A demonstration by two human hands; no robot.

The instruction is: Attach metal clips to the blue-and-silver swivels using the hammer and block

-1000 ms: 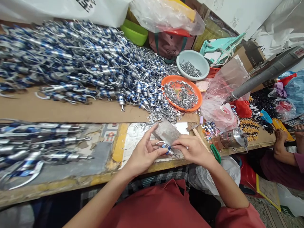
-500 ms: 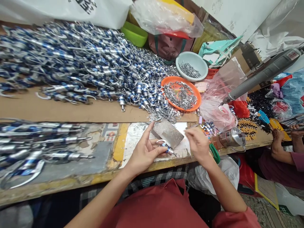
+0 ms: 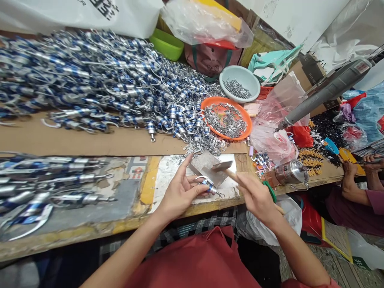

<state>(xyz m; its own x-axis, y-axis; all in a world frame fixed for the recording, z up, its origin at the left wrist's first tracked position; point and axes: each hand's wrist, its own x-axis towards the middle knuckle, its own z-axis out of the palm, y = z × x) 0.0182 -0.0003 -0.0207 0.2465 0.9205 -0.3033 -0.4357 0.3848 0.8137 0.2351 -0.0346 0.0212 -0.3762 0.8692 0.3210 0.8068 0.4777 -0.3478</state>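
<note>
Hands of the person meet at the near edge of the worn wooden worktable (image 3: 90, 230). The left hand (image 3: 179, 194) pinches a small blue and silver metal clasp with a hook (image 3: 209, 187) between thumb and middle fingers, while the index finger points straight up; the clasp lies on the grey metal block (image 3: 204, 166) that sits on a white sheet near the table edge. The right hand (image 3: 257, 198) is closed around the wooden handle of a small hammer (image 3: 223, 167), and the flat metal head of it hangs just above the block, close to the clasp.

Behind the block, a big heap of the same blue and silver clasps (image 3: 99, 84) covers a brown cardboard sheet (image 3: 75, 140). Beside the heap stands an orange plastic plate with small silver parts (image 3: 226, 119), and behind it a pale blue bowl with silver pins (image 3: 239, 84). A green plastic bowl (image 3: 167, 44) is further back. On the white plastic bag (image 3: 90, 14) at the top there is black printing, but it is cut off and I cannot read it. A grey rotary tool (image 3: 327, 94) hangs at the right, with a small red and white label too small to read. At the far right edge, the arm of another person (image 3: 357, 184) rests on the table.
</note>
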